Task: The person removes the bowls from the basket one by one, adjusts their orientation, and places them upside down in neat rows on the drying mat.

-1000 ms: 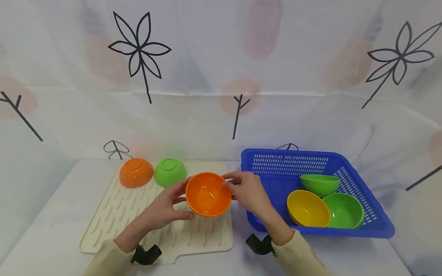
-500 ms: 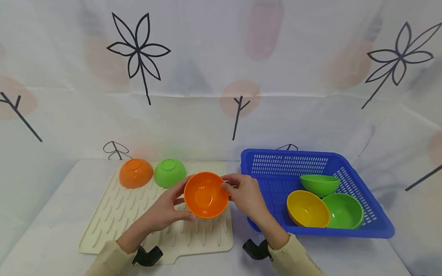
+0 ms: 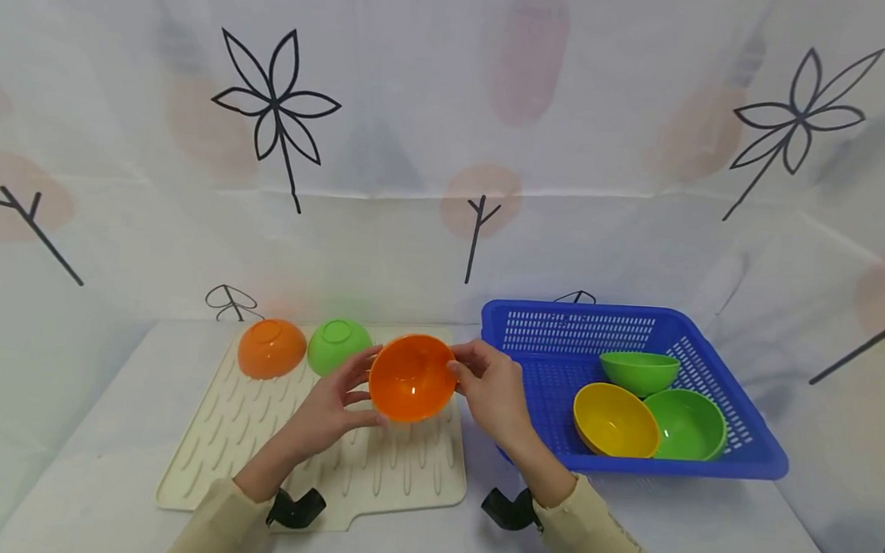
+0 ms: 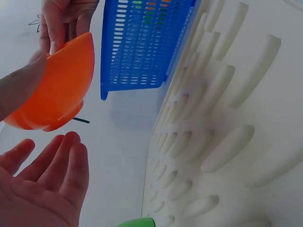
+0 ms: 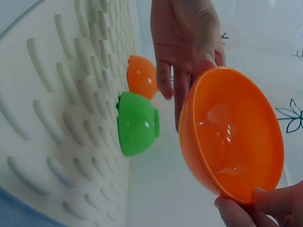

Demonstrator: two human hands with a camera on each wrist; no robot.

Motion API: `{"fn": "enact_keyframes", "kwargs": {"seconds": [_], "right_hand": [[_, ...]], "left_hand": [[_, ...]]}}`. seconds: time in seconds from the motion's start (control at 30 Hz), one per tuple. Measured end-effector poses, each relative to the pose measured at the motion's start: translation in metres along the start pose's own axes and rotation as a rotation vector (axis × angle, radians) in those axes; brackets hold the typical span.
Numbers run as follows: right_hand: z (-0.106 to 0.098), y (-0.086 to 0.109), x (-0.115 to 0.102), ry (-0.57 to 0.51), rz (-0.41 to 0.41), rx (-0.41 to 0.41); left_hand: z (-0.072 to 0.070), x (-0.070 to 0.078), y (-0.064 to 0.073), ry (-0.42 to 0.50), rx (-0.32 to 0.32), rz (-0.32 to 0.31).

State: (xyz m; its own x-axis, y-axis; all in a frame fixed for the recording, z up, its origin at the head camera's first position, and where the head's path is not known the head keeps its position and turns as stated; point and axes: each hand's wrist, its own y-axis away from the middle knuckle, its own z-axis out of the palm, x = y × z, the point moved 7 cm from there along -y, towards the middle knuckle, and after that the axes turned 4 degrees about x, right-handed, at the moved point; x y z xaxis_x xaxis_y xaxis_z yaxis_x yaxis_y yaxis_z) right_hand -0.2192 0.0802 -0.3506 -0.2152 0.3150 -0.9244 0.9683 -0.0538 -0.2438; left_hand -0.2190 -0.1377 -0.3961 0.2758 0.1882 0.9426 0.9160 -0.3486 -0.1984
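An orange bowl is held in the air above the front part of a cream ridged drying mat, its opening tipped toward the head camera. My right hand pinches its rim between thumb and fingers. Around its left side is my left hand; the thumb touches the bowl, while the extended fingers are spread apart from its underside in the left wrist view. Farther back on the mat, a second orange bowl and a green bowl lie bottom up.
To the right stands a blue perforated basket. Inside it are a yellow bowl, a green bowl and another green bowl tilted behind them. A patterned white cloth hangs behind the table.
Held between the hands, the orange bowl has shifted slightly left and up and turned its tilt. My right hand has moved a little left with it. The other bowls stay put.
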Motion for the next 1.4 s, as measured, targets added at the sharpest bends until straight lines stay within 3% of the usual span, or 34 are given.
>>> {"fn": "enact_keyframes", "kwargs": {"seconds": [0.2,0.67,1.07,1.4], "right_hand": [[0.001,0.002,-0.001,-0.064,0.001,0.002],[0.002,-0.001,0.008,-0.085,0.065,-0.01],[0.001,0.0,0.007,-0.111,0.117,-0.027],[-0.004,-0.003,0.006,-0.078,0.13,-0.041]], "left_hand": [[-0.004,-0.003,0.0,0.11,0.023,-0.024],[-0.001,0.005,-0.002,0.279,-0.018,0.052],[-0.003,0.009,-0.003,0.276,-0.018,0.075],[-0.013,0.016,-0.002,0.126,0.049,0.165]]}}
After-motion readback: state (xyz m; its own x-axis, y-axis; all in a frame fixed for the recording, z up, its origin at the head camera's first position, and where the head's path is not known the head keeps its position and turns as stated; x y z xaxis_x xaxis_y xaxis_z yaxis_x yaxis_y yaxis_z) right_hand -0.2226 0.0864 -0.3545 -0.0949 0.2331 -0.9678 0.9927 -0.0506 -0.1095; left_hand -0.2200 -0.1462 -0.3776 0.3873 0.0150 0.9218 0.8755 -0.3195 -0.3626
